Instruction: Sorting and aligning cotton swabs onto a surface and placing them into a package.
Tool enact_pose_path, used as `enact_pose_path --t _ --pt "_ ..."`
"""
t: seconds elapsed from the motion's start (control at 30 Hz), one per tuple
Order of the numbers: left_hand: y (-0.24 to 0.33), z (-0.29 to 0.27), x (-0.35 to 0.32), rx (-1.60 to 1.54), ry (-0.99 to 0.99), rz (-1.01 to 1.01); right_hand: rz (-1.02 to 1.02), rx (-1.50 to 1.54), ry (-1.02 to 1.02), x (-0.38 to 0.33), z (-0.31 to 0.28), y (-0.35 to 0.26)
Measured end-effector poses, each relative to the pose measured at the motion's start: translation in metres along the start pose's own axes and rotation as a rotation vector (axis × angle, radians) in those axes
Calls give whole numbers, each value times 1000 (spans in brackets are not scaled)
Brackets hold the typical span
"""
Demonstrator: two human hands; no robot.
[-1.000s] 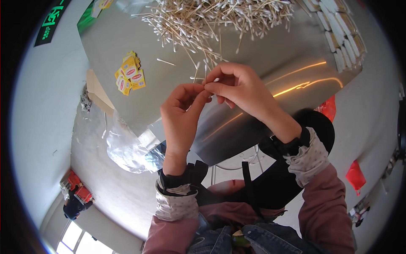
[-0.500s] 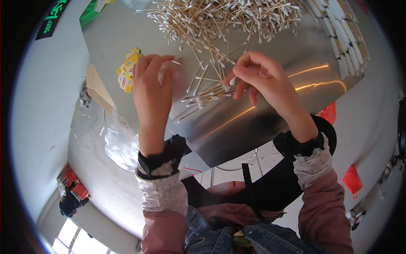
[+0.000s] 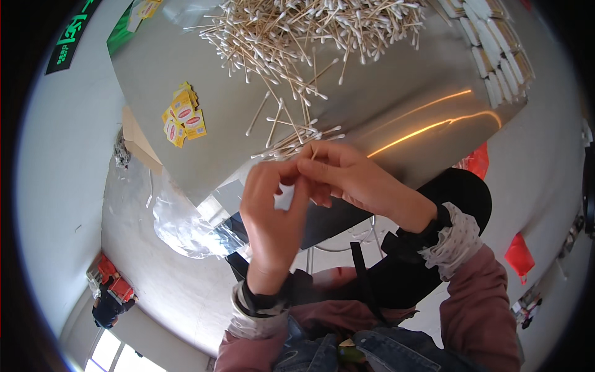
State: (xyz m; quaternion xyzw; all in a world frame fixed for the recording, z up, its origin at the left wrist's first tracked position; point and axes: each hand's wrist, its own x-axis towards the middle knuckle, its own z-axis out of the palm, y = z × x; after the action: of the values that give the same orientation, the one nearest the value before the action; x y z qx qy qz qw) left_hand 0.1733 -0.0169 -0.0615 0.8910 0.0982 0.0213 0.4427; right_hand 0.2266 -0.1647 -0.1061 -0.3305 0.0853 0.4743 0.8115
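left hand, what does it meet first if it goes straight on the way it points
The left hand would likely meet the right hand first, perhaps touching it now; loose cotton swabs lie beyond, though depth is unclear.

Thin wooden cotton swabs are tan with white tips, small flat yellow packets bear red ovals on white, the grey metal table shows orange streaks of light, and dusty-pink fabric sleeves end in off-white cuffs patterned with dots.
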Motion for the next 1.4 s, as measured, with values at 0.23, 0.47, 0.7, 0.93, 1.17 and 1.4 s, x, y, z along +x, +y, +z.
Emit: enact_pose_path --t 0.23,0.47,0.7,0.93,1.17,1.4 --pt "-7 -8 -31 -134 -7 -8 -300 -108 139 -90 -32 -29" --pt "-53 -43 -13 182 136 38 -592 -264 838 -275 -113 -36" --pt "-54 -34 27 227 136 73 -117 -1706 1519 -295 -186 -45" --pt "-60 -54 23 202 0 52 -727 -1476 613 -84 -12 -67" --pt "-73 -24 -23 242 34 156 -865 -1835 247 18 -2 -6" --pt "-67 -3 -15 85 43 132 -873 -1738 265 18 -9 1"
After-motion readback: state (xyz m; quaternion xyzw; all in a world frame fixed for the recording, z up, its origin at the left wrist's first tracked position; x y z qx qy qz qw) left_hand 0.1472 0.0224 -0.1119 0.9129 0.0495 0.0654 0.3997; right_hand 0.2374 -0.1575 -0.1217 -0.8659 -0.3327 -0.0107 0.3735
